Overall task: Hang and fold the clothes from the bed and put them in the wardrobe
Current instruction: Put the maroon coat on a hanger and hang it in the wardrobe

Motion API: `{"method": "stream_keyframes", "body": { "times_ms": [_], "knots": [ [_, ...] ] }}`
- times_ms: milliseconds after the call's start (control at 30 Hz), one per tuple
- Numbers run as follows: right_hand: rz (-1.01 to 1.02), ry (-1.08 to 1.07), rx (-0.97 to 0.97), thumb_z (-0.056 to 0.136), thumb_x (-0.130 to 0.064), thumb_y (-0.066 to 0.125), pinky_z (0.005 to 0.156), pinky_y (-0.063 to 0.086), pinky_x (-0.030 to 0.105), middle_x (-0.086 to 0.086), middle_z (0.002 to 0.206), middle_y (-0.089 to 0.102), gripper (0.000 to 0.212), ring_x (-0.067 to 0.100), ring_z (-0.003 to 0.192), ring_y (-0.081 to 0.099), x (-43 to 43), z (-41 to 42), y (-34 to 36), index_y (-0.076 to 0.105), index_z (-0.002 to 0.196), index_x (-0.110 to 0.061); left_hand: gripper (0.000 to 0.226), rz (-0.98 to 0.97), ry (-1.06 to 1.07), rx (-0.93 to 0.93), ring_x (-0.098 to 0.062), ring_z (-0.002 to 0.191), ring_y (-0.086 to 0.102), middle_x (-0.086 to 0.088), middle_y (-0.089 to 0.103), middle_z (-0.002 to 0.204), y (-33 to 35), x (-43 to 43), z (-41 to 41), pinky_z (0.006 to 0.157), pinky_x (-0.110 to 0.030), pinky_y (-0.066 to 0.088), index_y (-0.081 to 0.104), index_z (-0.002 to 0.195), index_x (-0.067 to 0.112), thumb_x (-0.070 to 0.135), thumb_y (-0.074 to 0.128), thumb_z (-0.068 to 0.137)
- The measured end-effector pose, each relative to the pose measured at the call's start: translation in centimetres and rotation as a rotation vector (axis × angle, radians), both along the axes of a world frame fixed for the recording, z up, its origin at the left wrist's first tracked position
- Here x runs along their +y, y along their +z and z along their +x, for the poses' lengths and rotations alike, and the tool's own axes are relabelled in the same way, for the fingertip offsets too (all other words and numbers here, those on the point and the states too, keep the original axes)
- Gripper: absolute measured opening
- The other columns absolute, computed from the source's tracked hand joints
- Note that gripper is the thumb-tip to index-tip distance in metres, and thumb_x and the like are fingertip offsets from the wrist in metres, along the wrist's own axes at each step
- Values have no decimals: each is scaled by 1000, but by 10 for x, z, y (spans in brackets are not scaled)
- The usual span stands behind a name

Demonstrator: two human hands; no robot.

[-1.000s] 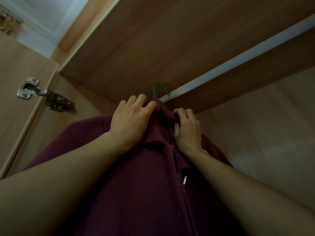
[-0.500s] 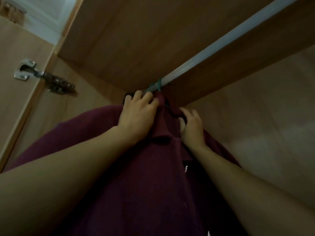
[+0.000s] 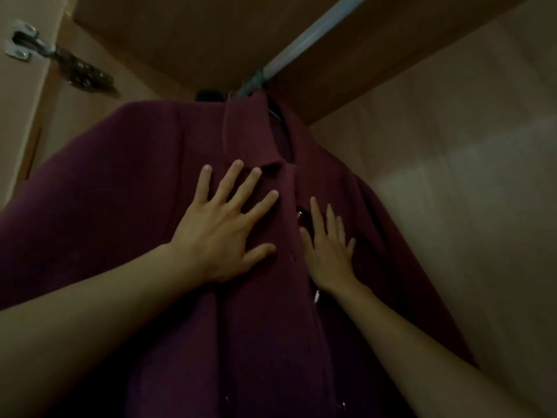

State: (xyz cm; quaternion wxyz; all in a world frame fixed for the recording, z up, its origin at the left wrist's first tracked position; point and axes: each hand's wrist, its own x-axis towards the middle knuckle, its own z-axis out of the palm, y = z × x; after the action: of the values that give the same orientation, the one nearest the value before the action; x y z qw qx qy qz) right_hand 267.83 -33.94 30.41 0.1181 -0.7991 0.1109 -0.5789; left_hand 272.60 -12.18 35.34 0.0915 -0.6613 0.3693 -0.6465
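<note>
Maroon coat (image 3: 120, 191) is hung by a green hanger hook (image 3: 251, 84) on the wardrobe rail (image 3: 301, 37). Left hand (image 3: 220, 236) and right hand (image 3: 328, 257) are laid flat on its front, fingers spread, gripping nothing. Cloth is judged thick, soft and fairly heavy, and best taken at the collar (image 3: 250, 137). No writing is legible.

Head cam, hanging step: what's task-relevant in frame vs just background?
In the job: maroon coat, green hanger hook, wardrobe rail, left hand and right hand flat on the coat.
Background: door hinge, wardrobe side panel, dark object behind the collar (cannot identify).
</note>
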Motion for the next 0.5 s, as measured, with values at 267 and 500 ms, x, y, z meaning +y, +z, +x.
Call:
{"method": "stream_keyframes", "body": {
  "times_ms": [267, 500],
  "knots": [
    [-53, -23, 46, 83, -70, -6, 117, -9, 60, -3, 162, -25, 64, 22, 147, -28, -5, 37, -56, -25, 142, -52, 109, 83, 72, 40, -39, 148, -22, -15, -20, 162, -30, -5, 25, 112, -70, -7, -16, 152, 42, 100, 11, 64],
    [16, 134, 35, 87, -66, -1, 121, -8, 53, -8, 163, -20, 67, 11, 148, -24, -7, 40, -83, -9, 151, -47, 95, 80, 46, 31, -36, 151, -11, -15, -7, 164, -49, -6, 26, 117, -64, -3, -9, 156, 35, 85, 21, 81]
  ]
}}
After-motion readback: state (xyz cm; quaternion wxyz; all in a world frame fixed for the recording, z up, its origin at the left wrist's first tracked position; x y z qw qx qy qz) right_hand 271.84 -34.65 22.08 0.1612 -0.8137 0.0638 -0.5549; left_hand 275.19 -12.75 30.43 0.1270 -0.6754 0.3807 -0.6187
